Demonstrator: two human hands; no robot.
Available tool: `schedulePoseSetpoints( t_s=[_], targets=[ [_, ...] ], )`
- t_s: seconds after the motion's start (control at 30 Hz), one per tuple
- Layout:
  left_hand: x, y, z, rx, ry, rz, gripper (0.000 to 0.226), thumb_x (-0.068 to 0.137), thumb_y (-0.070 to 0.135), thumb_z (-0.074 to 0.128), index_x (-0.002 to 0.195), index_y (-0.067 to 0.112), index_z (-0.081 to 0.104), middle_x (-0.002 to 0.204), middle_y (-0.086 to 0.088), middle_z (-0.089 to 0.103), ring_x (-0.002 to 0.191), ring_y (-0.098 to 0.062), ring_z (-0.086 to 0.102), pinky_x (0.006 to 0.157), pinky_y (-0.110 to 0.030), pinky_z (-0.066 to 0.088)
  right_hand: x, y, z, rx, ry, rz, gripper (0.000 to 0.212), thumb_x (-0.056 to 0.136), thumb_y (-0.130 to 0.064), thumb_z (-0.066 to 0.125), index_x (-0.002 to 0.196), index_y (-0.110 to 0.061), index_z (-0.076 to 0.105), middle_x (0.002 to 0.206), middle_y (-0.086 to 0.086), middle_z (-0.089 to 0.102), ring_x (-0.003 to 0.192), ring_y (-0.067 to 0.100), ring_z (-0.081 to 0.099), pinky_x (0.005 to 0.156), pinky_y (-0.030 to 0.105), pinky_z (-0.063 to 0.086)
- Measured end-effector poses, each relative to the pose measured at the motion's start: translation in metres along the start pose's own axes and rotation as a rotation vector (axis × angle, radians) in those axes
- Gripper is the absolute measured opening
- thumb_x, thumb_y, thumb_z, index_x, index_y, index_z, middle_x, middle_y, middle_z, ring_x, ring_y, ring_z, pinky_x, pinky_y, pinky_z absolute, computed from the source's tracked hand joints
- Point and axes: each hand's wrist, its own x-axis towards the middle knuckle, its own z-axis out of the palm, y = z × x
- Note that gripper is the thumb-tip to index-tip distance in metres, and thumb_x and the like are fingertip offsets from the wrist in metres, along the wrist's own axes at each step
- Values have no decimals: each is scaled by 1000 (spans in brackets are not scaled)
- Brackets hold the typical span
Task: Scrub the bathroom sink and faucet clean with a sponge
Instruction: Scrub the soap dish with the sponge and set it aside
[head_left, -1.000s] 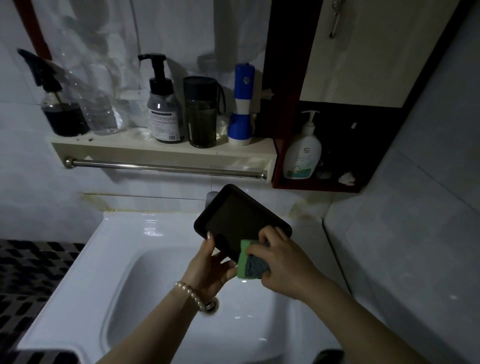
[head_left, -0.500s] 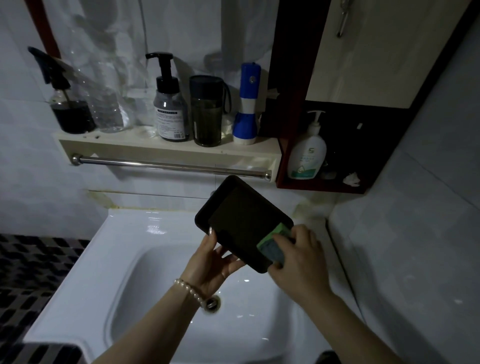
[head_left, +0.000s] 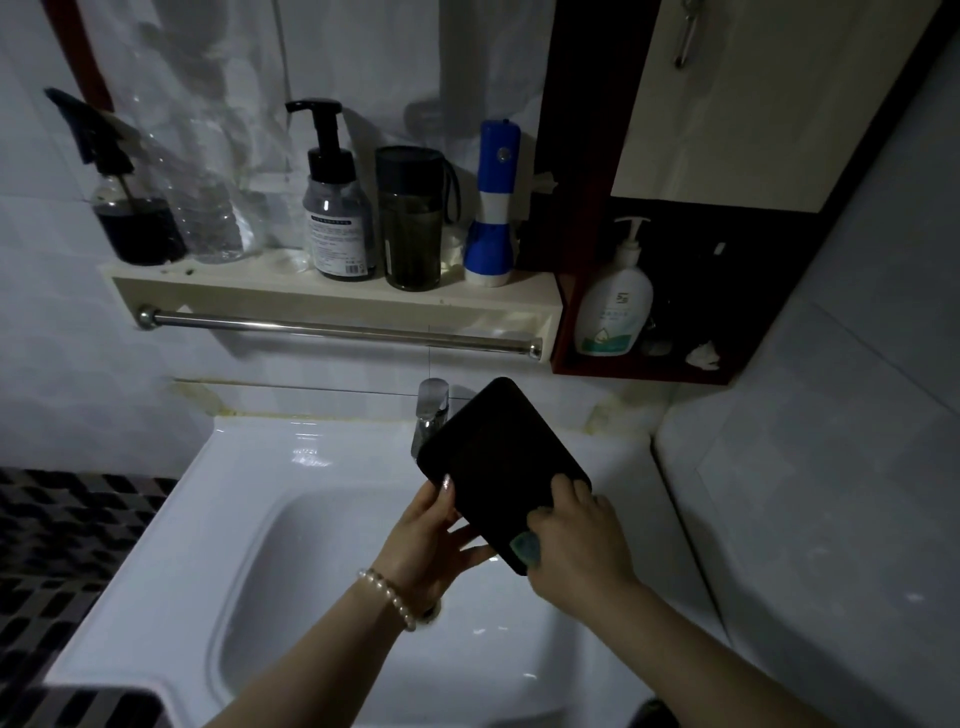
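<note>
The person is holding a black tray (head_left: 501, 465) over the sink (head_left: 270, 499), left hand (head_left: 434, 540) gripping its lower edge, right hand (head_left: 574, 540) clutching the green sponge (head_left: 524, 548) against it. Wet tray could slip and smack the faucet (head_left: 431, 413) right behind.

Dim, bluish light is filling the room. Small glints are showing on the sink rim (head_left: 306, 457) toward ten o'clock. Wide-angle bending is curving the edges.
</note>
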Motion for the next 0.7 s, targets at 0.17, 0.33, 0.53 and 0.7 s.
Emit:
schedulePoseSetpoints(
  t_s=[0.17,0.33,0.53,0.7],
  targets=[
    [4,7,3,46,-7,22,36,82,35,56,117,34,61,122,-7,64,106,-33,64,77,-45,55,19,12,-13,-106,166,99,35,24,-22,84,48,-12,60,67,10,55,60,29,56,53,31,45],
    [5,4,8,12,-2,42,40,80,31,59,119,30,60,121,-8,64,105,-33,64,79,-47,55,24,11,4,30,7,296,29,65,-31,68,87,-12,66,104,10,51,95,30,49,76,35,38],
    [5,4,4,60,34,48,42,81,29,55,122,25,57,117,-7,66,102,-32,65,74,-44,57,17,-8,12,642,-326,368,23,76,-38,59,59,-22,57,92,0,57,78,20,52,67,23,38],
    [7,12,-9,122,32,80,40,79,24,59,119,25,59,109,-6,70,101,-30,66,84,-49,53,14,20,-7,1837,-210,608,24,81,-3,39,69,-10,59,65,7,54,62,17,50,57,27,37]
  ],
)
